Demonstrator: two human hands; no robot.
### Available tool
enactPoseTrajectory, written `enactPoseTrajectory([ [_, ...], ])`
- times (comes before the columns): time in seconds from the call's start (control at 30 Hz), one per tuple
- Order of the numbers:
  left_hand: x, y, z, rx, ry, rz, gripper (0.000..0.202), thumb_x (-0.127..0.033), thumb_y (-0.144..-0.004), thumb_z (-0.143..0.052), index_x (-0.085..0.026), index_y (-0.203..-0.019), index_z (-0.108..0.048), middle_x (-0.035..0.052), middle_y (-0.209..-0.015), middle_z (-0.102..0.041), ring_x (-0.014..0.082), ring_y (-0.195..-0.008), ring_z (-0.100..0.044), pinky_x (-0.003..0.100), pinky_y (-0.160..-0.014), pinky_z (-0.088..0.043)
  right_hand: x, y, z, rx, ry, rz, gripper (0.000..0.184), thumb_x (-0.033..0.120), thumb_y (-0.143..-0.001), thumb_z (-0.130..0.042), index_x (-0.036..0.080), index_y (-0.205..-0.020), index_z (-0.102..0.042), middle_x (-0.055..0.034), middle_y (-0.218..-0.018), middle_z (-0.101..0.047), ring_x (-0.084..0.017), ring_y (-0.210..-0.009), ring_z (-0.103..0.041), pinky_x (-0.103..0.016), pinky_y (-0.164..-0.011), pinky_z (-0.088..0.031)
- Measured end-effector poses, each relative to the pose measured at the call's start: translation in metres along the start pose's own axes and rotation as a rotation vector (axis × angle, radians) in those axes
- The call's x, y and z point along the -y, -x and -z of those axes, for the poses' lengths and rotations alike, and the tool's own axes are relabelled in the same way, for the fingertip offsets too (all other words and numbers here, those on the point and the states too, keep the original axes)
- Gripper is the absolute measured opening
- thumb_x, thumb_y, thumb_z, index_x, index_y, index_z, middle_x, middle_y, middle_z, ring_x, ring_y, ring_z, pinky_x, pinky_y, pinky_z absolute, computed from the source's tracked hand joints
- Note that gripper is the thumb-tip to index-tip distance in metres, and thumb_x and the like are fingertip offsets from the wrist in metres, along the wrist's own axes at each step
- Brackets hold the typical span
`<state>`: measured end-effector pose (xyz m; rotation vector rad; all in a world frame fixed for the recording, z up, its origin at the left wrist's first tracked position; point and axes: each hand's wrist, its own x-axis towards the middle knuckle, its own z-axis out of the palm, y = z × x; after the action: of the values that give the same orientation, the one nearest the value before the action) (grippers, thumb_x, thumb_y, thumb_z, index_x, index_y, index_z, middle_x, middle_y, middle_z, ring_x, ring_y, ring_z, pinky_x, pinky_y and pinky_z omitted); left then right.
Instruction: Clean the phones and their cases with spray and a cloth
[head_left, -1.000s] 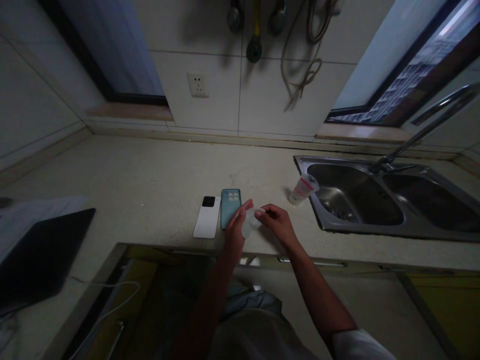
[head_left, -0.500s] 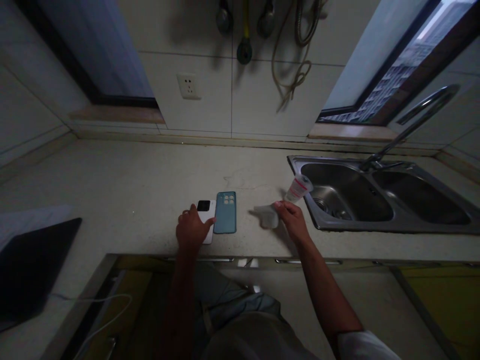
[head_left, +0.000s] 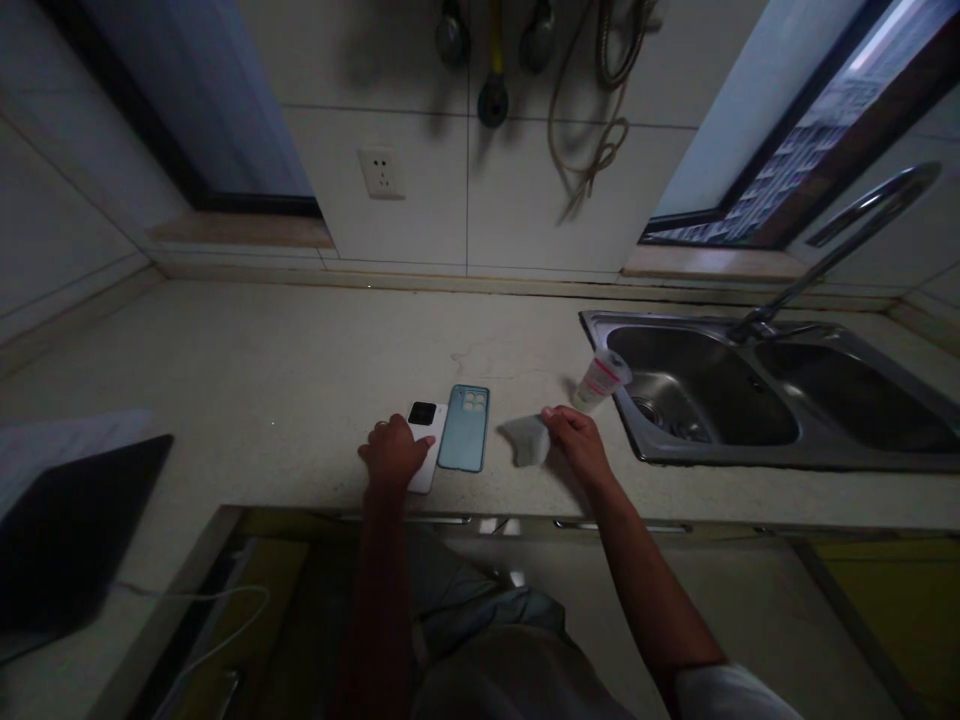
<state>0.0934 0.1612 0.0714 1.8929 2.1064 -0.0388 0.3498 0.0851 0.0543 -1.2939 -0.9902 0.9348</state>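
**On the counter (head_left: 262, 380): phone and wipe**

Left hand (head_left: 394, 455) lies over the low end of the white phone (head_left: 424, 420), can't tell if it's gripping. Teal case (head_left: 464, 428) sits at its 3 o'clock. Right hand (head_left: 581, 445) pinches a pale crumpled wipe (head_left: 526, 438). The cup (head_left: 601, 378) has a red label, text unreadable.

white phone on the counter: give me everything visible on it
The white phone lies flat, back up, on the beige countertop near its front edge. It is a slim rectangular slab with a smooth pale back and a black square camera block at its far end. The left hand rests on its near left part and hides it. A teal phone case lies close on its right. The right hand, pinching a pale cloth, is clear of it.
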Motion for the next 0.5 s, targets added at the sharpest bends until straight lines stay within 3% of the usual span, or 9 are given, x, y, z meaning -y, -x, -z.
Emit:
enactPoseTrajectory([
  [0.17, 0.005, -0.015, 0.005, 0.076, 0.093, 0.017, 0.053, -0.044, -0.083, -0.062, -0.012, -0.124, -0.052, 0.0246, -0.13, -0.059, 0.0384, -0.123, -0.055, 0.05, -0.097, -0.04, -0.005, 0.0, 0.003, -0.024, -0.018, -0.017, 0.049, 0.057, -0.077, -0.07, 0.02, -0.055, -0.047, 0.0059, -0.056, -0.034, -0.011, -0.055, -0.031, -0.025, -0.053, -0.026],
  [0.3, 0.013, -0.025, 0.006, 0.137, 0.177, -0.031, 0.037, -0.044, -0.081, -0.064, -0.016, -0.106, -0.061, 0.0205, -0.125, -0.065, 0.0347, -0.117, -0.061, 0.041, -0.09, -0.044, -0.007, 0.0, 0.003, -0.011, -0.067, -0.039, 0.049, 0.057, -0.077, -0.071, 0.02, -0.056, -0.046, 0.0064, -0.057, -0.034, -0.01, -0.055, -0.03, -0.025, -0.052, -0.026],
  [0.37, 0.019, -0.028, 0.006, 0.115, 0.256, -0.058, 0.03, -0.041, -0.08, -0.065, -0.017, -0.098, -0.061, 0.0184, -0.117, -0.068, 0.0306, -0.108, -0.065, 0.035, -0.082, -0.046, -0.005, 0.001, 0.003, -0.012, -0.084, -0.036, 0.05, 0.058, -0.077, -0.071, 0.02, -0.056, -0.046, 0.0065, -0.057, -0.034, -0.01, -0.055, -0.03, -0.025, -0.052, -0.027],
  [0.5, 0.03, -0.028, 0.006, -0.044, 0.566, -0.045, 0.022, -0.037, -0.077, -0.065, -0.019, -0.087, -0.057, 0.0107, -0.094, -0.071, 0.0251, -0.088, -0.067, 0.032, -0.071, -0.048, 0.001, 0.002, 0.006, -0.034, -0.083, -0.003, 0.05, 0.058, -0.076, -0.072, 0.02, -0.055, -0.047, 0.0062, -0.056, -0.035, -0.01, -0.053, -0.031, -0.024, -0.05, -0.028],
])
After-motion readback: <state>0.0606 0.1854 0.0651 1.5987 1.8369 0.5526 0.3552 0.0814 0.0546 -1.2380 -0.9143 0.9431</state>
